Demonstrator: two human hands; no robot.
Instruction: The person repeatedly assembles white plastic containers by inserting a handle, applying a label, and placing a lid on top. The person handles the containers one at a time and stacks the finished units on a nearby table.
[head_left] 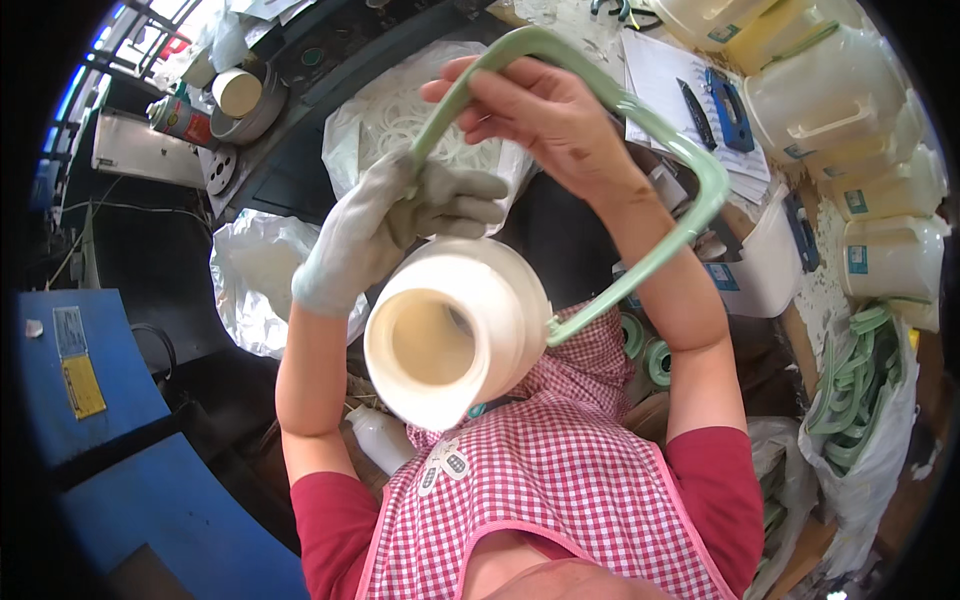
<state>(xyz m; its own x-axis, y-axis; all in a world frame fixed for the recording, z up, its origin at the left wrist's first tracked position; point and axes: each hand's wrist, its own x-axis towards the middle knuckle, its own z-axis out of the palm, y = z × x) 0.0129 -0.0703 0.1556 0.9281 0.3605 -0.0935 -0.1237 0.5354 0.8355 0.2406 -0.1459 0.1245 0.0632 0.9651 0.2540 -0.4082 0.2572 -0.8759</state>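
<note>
- Green plastic handle [640, 110] arched from 12 to 3 o'clock, gripped by bare right hand [545, 115].
- Gloved left hand [400, 225] clasped handle's other end, at 11 o'clock of the white jug [455, 335].

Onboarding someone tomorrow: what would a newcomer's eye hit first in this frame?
First, the cream plastic jug at centre, its open mouth facing the camera, with a pale green handle arching over it from its side. The bare right hand grips the handle near the top, while the grey-gloved left hand holds its other end just above the jug. Next, the stack of finished cream jugs at upper right and the bag of spare green handles at right.
</note>
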